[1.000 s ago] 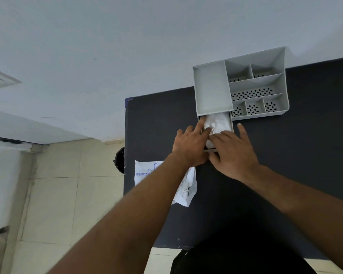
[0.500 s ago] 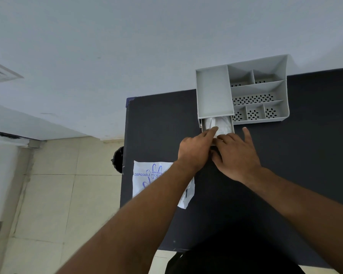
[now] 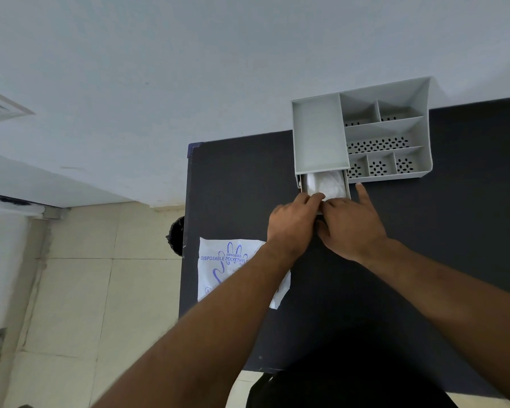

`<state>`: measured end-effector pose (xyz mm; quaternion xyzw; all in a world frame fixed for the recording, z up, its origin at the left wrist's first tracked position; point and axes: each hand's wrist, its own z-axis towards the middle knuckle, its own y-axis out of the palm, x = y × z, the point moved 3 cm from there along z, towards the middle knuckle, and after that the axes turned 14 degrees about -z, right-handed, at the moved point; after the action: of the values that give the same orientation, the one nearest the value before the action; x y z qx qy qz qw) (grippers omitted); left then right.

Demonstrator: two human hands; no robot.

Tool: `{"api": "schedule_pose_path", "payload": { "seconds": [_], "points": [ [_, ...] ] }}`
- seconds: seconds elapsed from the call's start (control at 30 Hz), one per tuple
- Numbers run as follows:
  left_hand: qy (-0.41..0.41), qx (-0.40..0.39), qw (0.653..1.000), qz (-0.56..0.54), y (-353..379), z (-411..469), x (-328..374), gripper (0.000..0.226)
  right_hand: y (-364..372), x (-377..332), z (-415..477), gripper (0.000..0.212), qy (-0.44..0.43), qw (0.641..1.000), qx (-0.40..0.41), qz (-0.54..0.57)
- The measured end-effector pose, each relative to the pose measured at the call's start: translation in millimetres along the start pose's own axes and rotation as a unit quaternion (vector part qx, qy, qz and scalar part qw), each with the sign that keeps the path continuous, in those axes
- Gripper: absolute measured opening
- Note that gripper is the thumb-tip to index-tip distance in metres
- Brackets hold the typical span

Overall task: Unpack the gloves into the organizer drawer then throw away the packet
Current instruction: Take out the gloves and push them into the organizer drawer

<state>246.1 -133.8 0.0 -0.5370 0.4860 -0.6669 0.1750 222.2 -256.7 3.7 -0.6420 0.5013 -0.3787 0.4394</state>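
Observation:
A grey organizer (image 3: 318, 134) stands at the far edge of the dark table (image 3: 454, 231). Its drawer (image 3: 347, 188) sticks out a short way toward me, with white crumpled gloves (image 3: 326, 184) inside. My left hand (image 3: 292, 225) and my right hand (image 3: 351, 228) meet at the drawer's front, fingers curled on its edge. One right finger points along the drawer's right side. The white glove packet (image 3: 218, 269) with blue print lies flat at the table's left edge, partly under my left forearm.
The organizer's right half has several open compartments with perforated bottoms. A dark round bin (image 3: 177, 235) shows on the tiled floor (image 3: 86, 290) just beyond the table's left edge. A pale wall rises behind the table.
The drawer has slid further into the organizer, so less of the gloves shows. Both hands moved forward with its front. The packet stayed put.

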Motion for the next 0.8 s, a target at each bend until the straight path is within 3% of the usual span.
{"api": "schedule_pose_path", "payload": {
  "seconds": [0.3, 0.5, 0.8],
  "points": [
    [-0.065, -0.1, 0.992, 0.048, 3.0, 7.3, 0.2, 0.064, -3.6, 3.8, -1.1, 0.035, 0.008, 0.999, 0.038, 0.018],
    [-0.006, -0.087, 0.992, 0.089, 2.9, 9.0, 0.3, 0.05, 1.5, -0.5, -0.5, 0.045, -0.006, 1.0, -0.005, -0.021],
    [-0.039, -0.138, 0.984, 0.104, 5.7, 18.0, -4.7, 0.052, 0.1, 1.8, 7.7, 0.041, 0.002, 0.999, 0.009, -0.041]
  ]
}}
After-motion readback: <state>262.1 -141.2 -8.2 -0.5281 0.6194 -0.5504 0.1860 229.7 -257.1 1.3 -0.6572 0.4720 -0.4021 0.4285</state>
